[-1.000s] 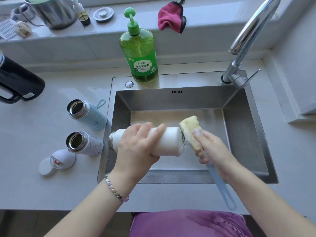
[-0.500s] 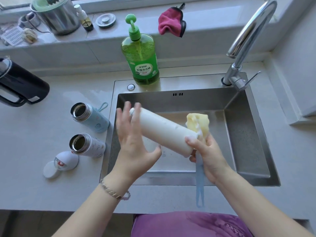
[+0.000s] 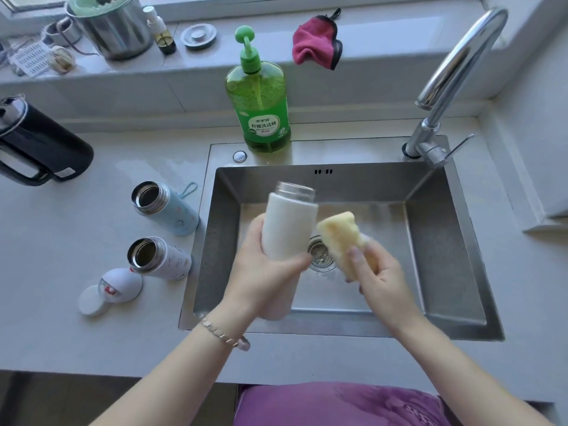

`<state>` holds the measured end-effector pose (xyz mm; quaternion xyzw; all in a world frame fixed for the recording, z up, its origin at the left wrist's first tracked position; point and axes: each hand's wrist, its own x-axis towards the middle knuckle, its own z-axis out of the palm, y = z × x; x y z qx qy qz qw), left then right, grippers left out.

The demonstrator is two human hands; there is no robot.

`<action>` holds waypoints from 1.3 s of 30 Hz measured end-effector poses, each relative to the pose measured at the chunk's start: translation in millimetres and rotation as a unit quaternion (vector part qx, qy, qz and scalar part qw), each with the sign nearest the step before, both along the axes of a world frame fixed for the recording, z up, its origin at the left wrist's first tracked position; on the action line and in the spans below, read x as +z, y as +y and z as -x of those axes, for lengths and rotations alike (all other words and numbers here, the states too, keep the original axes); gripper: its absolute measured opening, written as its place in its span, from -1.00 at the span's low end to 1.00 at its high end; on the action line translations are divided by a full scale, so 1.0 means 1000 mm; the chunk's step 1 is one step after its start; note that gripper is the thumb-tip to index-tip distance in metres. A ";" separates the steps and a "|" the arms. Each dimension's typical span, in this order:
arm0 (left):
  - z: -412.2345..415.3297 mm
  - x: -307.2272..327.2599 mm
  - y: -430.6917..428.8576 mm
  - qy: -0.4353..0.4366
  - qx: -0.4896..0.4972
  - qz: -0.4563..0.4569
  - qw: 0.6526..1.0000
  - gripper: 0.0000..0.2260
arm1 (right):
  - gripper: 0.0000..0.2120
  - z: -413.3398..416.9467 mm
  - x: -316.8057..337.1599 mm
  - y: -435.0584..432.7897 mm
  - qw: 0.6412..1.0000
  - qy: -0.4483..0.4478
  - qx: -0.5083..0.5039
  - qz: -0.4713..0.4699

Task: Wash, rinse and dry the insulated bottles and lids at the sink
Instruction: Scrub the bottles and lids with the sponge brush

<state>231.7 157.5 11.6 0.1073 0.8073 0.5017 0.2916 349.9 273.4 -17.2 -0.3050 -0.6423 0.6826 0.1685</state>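
A white bottle (image 3: 290,222), lid off and steel mouth pointing toward the top of the frame, is held over the middle of the sink (image 3: 436,241). It is slightly blurred. The left hand (image 3: 267,275) has its grip clamped around the bottle's lower half. Just to the right, the right hand (image 3: 379,273) has its grip closed on a yellow sponge (image 3: 339,233). The sponge's upper corner sits just beside the bottle's side; whether they touch is unclear.

The step in hand looks like scrubbing the outside. To do it well, the left hand should hold firm while turning the bottle, since a soapy wall is likely slippery. The sponge should cover the full length, including the rim and the part under the fingers.

Below the bottle is the open drain (image 3: 319,256). On the surface at centre left, two more open bottles lie on their sides, a pale blue bottle (image 3: 167,209) above a patterned white bottle (image 3: 161,258). A domed white lid (image 3: 123,285) and a flat white cap (image 3: 90,301) lie at their lower left.

Behind the sink stands a green soap dispenser (image 3: 258,99). The tap (image 3: 455,72) arches at upper right, with no water seen running. A black jug (image 3: 40,146) sits at far left, and a pink cloth (image 3: 316,41) lies on the ledge at top. Nothing blocks the hands, though the two lying bottles near the sink's left edge could roll if knocked.
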 end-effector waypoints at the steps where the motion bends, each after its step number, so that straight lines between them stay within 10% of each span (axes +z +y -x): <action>1: -0.003 0.002 -0.004 0.022 -0.045 0.029 0.998 -0.52 | -0.84 0.002 0.004 0.002 0.999 0.011 -0.002 -0.038; 9: -0.012 0.013 -0.011 0.182 -0.121 0.146 0.965 -0.39 | -0.87 0.015 0.015 -0.001 0.974 0.085 -0.062 -0.203; 16: -0.006 0.008 -0.018 0.390 -0.188 0.260 0.863 -0.35 | -0.76 0.023 0.020 0.008 0.981 0.060 0.024 -0.184; 20: 0.009 0.022 -0.026 0.109 -0.240 0.159 0.951 -0.40 | -0.75 0.016 0.009 0.016 0.978 0.116 0.080 -0.152; 24: 0.016 0.025 -0.031 -0.098 -0.285 0.062 0.952 -0.49 | -0.68 0.009 0.008 0.021 0.978 0.122 0.111 -0.130; 27: 0.006 0.023 -0.021 0.092 -0.237 0.164 0.953 -0.38 | -0.69 0.015 0.016 0.018 0.984 0.101 0.083 -0.121; 31: 0.008 0.018 -0.008 0.519 -0.190 0.251 0.795 -0.32 | -0.73 0.023 0.028 0.006 0.996 0.062 0.003 -0.062; 36: 0.013 0.030 -0.017 0.096 -0.284 0.165 0.940 -0.43 | -0.86 0.011 0.019 0.015 0.983 0.131 0.089 -0.092; 39: 0.016 0.026 -0.021 -0.121 -0.298 0.067 0.945 -0.50 | -0.89 0.005 0.022 0.022 0.979 0.149 0.117 -0.077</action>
